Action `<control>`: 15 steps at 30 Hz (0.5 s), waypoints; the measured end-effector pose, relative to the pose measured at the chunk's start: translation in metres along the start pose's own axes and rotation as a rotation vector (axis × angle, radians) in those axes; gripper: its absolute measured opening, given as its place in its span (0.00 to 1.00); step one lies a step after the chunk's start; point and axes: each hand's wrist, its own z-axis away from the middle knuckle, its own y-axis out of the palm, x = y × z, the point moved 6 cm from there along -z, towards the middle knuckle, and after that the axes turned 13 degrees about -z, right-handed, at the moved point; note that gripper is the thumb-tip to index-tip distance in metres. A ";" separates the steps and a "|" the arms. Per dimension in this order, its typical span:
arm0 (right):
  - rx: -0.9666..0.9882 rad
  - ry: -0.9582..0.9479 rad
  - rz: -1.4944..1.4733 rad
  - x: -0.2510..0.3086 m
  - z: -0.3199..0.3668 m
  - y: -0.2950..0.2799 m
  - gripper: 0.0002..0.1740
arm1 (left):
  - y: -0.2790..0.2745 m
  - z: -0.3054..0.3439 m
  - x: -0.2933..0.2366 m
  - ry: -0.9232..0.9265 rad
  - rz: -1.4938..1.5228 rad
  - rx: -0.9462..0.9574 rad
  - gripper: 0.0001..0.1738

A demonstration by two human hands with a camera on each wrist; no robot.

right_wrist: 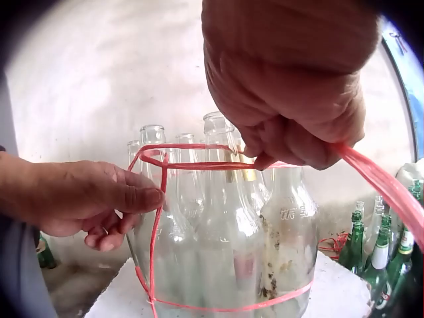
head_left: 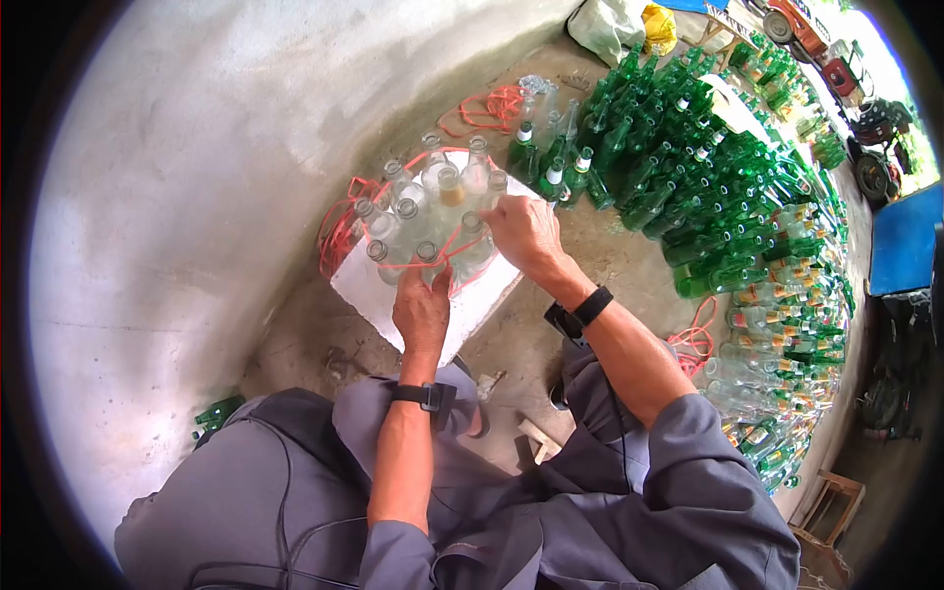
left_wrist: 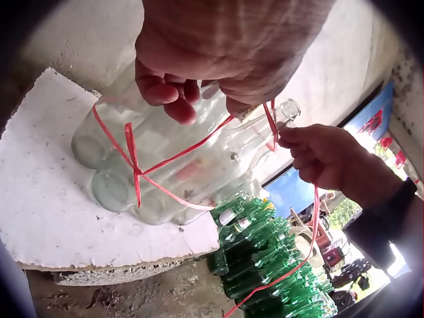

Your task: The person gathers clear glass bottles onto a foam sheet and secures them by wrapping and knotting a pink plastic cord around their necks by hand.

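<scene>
A bundle of several clear glass bottles [right_wrist: 225, 245] stands upright on a white foam board [head_left: 374, 295]. Red plastic twine [right_wrist: 205, 165] runs around the bottle necks, with another loop around the lower bodies, knotted at one side in the left wrist view. At the near side of the bundle, my left hand [head_left: 423, 310] pinches the twine between thumb and fingers where a vertical strand meets the upper loop. My right hand [head_left: 528, 236], at the right side near the necks, grips the twine in curled fingers. A loose length trails from that fist.
Many green bottles [head_left: 639, 147] are massed on the floor to the right, with clear ones nearer me. Loose red twine [head_left: 339, 236] lies beside the board against the pale wall [head_left: 216, 147]. A small wooden stool [head_left: 831, 501] stands at lower right.
</scene>
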 end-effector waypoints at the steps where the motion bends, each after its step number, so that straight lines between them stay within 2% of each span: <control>1: -0.003 -0.003 0.000 -0.005 0.001 0.001 0.19 | 0.000 -0.001 -0.001 0.035 -0.008 -0.035 0.27; 5: -0.006 -0.019 -0.081 -0.010 0.008 0.005 0.18 | -0.003 -0.002 -0.004 0.021 -0.049 -0.029 0.29; 7: -0.023 -0.012 -0.091 -0.015 0.009 0.008 0.17 | -0.009 -0.003 -0.010 -0.060 -0.018 0.107 0.29; 11: -0.026 -0.124 -0.205 -0.025 0.009 0.011 0.14 | -0.002 0.000 -0.004 -0.016 0.060 0.109 0.26; 12: -0.013 -0.169 -0.265 -0.025 0.010 0.010 0.13 | -0.004 0.006 -0.003 -0.060 0.092 0.068 0.25; 13: -0.018 -0.168 -0.269 -0.028 0.009 0.008 0.13 | -0.005 0.010 0.000 -0.104 0.125 0.028 0.24; 15: 0.103 -0.108 -0.424 -0.035 0.008 0.012 0.12 | -0.006 0.014 0.002 -0.110 0.134 0.009 0.21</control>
